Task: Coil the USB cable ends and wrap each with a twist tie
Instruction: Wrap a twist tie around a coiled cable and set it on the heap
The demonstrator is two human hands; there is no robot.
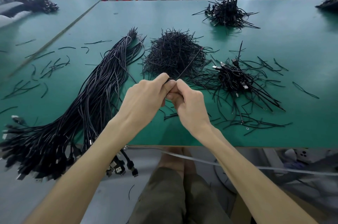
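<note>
The left hand [146,95] and right hand [188,105] met fingertip to fingertip above the green table [274,132]. Both pinched one small USB cable coil [169,80], likely so it couldn't spring open. A thin black strand [190,62] ran from it over the twist-tie heap [173,50] just beyond. Loose cables [91,95] lay to their left and tied cables [236,79] to their right.

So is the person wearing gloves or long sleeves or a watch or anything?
No. The left hand and the right hand are bare, with no gloves, rings or watch showing. The left forearm and the right forearm are bare too, with no sleeves anywhere in view.
</note>
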